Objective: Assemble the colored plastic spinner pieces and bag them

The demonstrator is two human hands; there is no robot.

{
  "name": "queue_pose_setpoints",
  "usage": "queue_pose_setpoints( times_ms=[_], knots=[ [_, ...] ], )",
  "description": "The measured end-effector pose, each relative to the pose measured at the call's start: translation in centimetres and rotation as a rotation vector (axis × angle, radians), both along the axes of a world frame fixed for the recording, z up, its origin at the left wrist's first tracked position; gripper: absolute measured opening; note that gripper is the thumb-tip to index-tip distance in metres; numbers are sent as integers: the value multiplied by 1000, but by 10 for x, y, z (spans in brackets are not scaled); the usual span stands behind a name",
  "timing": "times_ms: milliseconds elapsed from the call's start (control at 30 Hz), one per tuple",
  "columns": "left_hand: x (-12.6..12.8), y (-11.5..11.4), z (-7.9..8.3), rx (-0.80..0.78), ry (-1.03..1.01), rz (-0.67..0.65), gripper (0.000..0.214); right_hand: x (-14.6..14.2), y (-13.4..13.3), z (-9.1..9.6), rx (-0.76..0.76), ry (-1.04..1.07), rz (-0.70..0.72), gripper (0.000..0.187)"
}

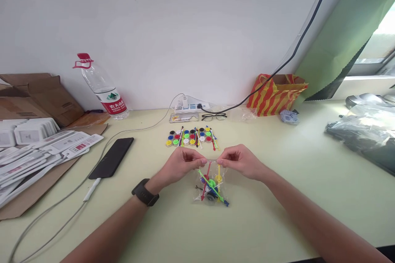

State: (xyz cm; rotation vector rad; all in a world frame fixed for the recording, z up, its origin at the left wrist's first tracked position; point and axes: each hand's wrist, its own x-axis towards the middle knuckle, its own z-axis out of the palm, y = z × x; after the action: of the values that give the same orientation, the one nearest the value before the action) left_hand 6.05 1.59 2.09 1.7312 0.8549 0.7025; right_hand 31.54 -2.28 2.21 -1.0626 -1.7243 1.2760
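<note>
My left hand (181, 166) and my right hand (238, 160) each pinch the top edge of a small clear plastic bag (211, 185), which hangs down just above the pale green table (277, 213). Inside the bag are coloured sticks and small round wheels in green, yellow, red and blue. A black watch sits on my left wrist. Further back on the table lie rows of coloured wheels and sticks (191, 137), set out side by side.
A black phone (111, 158) on a white cable lies left of my hands. White cards (37, 148) and cardboard boxes fill the far left, with a water bottle (103, 87) behind. A power strip (189, 107), glasses (214, 117), a striped bag (274, 92) and dark plastic-wrapped items (364, 131) line the back and right.
</note>
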Motion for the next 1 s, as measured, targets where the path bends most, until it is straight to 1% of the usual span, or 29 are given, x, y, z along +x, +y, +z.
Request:
queue_pose_setpoints(
  times_ms=[67,200,300,433,533,600,667,733,800,867,1000],
  knots=[
    [-1,1,0,-2,-6,-2,27,3,2,0,-1,-9,-2,42],
    [-1,2,-2,-3,-23,62,30,8,4,1,-6,-41,-8,46],
    [-2,2,-3,-16,-38,52,31,11,5,3,0,-53,12,44],
    [-3,3,-1,7,-43,29,32,20,7,7,1,-75,59,42],
    [-3,2,1,17,-50,29,32,23,7,8,80,-118,-10,42],
    [-2,-1,2,21,-60,31,32,19,5,9,146,-114,-44,37],
    [2,-5,3,14,-67,23,31,10,2,7,183,-94,-31,31],
    [6,-9,3,0,-64,6,31,-1,-2,4,190,-89,-9,30],
    [9,-13,2,-5,-58,-2,31,-10,-4,0,182,-98,-5,32],
    [11,-13,1,6,-47,9,31,-12,-4,-3,167,-107,-14,38],
    [4,-6,0,39,-32,36,32,-3,3,-5,149,-132,-45,43]
  ],
)
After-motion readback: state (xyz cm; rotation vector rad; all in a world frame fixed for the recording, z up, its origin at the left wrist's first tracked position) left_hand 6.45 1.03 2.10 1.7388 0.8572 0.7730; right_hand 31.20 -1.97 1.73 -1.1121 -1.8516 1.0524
